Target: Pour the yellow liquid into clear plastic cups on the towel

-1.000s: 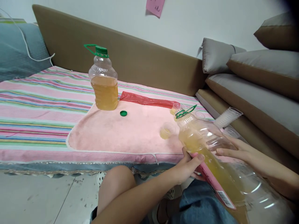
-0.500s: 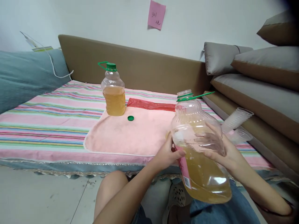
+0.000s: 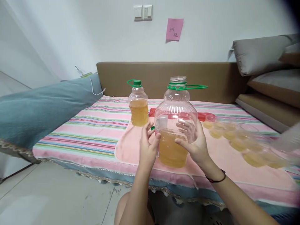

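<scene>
A large clear bottle [image 3: 174, 150] without a cap stands upright near the front edge of the pink mat [image 3: 131, 147], about half full of yellow liquid. A green ring with a handle circles its neck. My left hand [image 3: 149, 145] touches the bottle's left side, fingers curved around it. On the other side my right hand [image 3: 195, 142] grips the bottle, its fingers showing through the clear wall. A second bottle [image 3: 139, 112] with a green cap stands behind to the left. A loose green cap [image 3: 152, 128] lies partly hidden behind my left hand.
Several clear cups [image 3: 237, 143] with yellow liquid stand on the right, blurred. A red plastic sheet [image 3: 203, 116] lies behind the bottle. Cushions [image 3: 262, 56] are piled at the right, and a blue bolster [image 3: 53, 106] lies at the left.
The large bottle has gone from tilted over my lap to upright at the mat's front, with both hands on it. The view has turned right, bringing the filled cups into sight.
</scene>
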The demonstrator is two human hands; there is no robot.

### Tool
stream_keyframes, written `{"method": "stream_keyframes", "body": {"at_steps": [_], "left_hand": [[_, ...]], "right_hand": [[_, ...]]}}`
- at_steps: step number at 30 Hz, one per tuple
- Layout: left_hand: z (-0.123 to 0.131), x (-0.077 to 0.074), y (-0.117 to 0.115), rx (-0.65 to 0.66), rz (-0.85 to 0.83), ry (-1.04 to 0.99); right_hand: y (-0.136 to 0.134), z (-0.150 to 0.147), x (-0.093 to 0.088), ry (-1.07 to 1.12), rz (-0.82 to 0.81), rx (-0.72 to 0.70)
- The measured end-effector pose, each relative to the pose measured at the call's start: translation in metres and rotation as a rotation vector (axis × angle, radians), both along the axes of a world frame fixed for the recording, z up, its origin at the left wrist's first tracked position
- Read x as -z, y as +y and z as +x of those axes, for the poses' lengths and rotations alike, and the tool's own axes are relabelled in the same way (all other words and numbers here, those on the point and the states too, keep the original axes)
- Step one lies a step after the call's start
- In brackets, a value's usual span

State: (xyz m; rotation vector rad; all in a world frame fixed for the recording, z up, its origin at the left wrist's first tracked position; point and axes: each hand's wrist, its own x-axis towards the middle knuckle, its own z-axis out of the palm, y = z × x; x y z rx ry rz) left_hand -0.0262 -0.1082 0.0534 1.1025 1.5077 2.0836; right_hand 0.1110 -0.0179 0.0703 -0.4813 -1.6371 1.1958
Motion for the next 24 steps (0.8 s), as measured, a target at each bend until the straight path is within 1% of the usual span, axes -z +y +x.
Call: {"method": "stream_keyframes", "body": {"at_steps": [2,4,5,7,10,13,16,20,24], "left_hand": [[-0.012,0.0,-0.008,-0.22,-0.035,-0.014],[-0.023,0.0,-0.015,-0.399,-0.065,-0.039],[-0.028,0.001,-0.018,-0.463,-0.078,-0.052],[-0.037,0.002,-0.023,-0.538,-0.091,-0.079],[-0.048,0.004,-0.027,-0.571,-0.09,-0.177],[-0.054,0.007,-0.03,-0.559,-0.11,-0.291],[-0.055,0.009,-0.032,-0.552,-0.128,-0.333],[-0.055,0.009,-0.033,-0.57,-0.164,-0.34],[-0.055,0.009,-0.031,-0.558,-0.188,-0.355]], "right_hand": [[0.005,-0.028,0.008,0.055,0.004,-0.007],[0.01,-0.054,0.018,0.11,0.012,-0.021],[0.012,-0.067,0.023,0.135,0.016,-0.034],[0.015,-0.089,0.03,0.172,0.026,-0.073],[0.015,-0.116,0.036,0.213,0.035,-0.131],[0.014,-0.138,0.04,0.249,0.035,-0.192],[0.012,-0.154,0.046,0.259,0.038,-0.249],[0.011,-0.166,0.058,0.219,0.025,-0.253],[0.011,-0.167,0.064,0.188,0.026,-0.261]]}}
